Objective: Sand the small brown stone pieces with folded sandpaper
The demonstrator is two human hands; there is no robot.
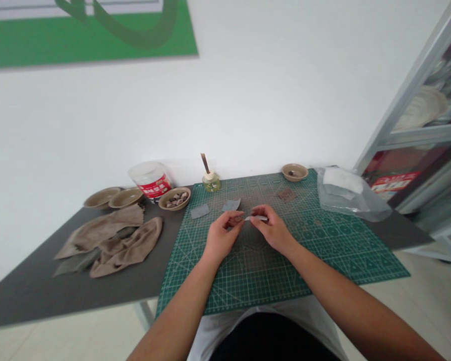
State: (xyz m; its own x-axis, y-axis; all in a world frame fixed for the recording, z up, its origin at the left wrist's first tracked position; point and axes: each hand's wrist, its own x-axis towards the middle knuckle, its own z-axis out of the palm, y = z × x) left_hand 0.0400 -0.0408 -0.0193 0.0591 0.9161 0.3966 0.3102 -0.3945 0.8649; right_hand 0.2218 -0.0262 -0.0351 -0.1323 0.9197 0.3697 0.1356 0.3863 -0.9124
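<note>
Both of my hands meet over the far middle of a green cutting mat [323, 250]. My left hand [222, 234] pinches a small dark brownish piece [237, 219] between thumb and fingers. My right hand [271, 226] is closed on a small pale strip [257, 217] whose end touches that piece. Two grey patches [200, 211] [231, 204] lie on the mat just beyond my left hand. A brownish patch [286, 194] lies further back on the mat.
A bowl of small stones [175, 198], two other shallow bowls [113, 197], a white tub with a red label [151, 179], a small bottle with a stick [211, 180], another bowl [294, 172], brown cloths [113, 239] and a clear plastic bag [346, 193] surround the mat. A glass cabinet [428, 115] stands at the right.
</note>
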